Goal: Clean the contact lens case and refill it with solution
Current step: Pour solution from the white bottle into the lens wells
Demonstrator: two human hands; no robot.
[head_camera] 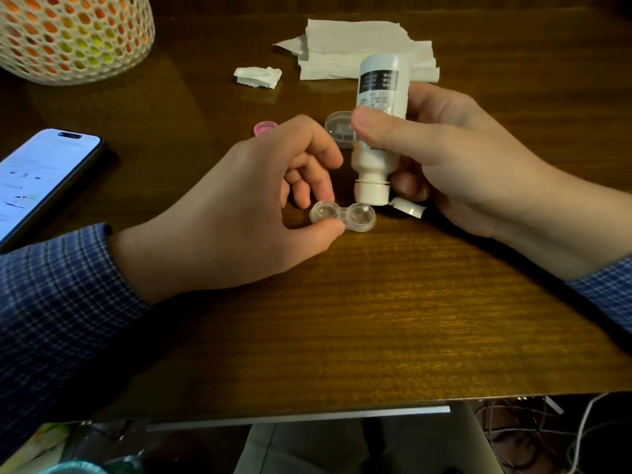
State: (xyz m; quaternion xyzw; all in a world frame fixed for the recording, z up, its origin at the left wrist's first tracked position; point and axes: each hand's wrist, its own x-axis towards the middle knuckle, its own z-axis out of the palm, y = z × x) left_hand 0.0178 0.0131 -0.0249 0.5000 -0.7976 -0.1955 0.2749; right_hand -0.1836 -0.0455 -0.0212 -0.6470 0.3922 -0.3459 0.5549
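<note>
Home desk (342,319): phone (44,176), tissues (359,46).

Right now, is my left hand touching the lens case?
Touching. The head view shows the left hand pinching the lens case at its left well, thumb below, fingertip above.

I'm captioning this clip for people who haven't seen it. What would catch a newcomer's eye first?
At the centre, the right hand holds a white solution bottle upside down, its nozzle over the right well of a clear contact lens case, which the left hand pinches at its left end. Behind them lies a pile of white tissues; a lit phone lies at the left edge, and a glowing mesh basket fills the top-left corner.
</note>
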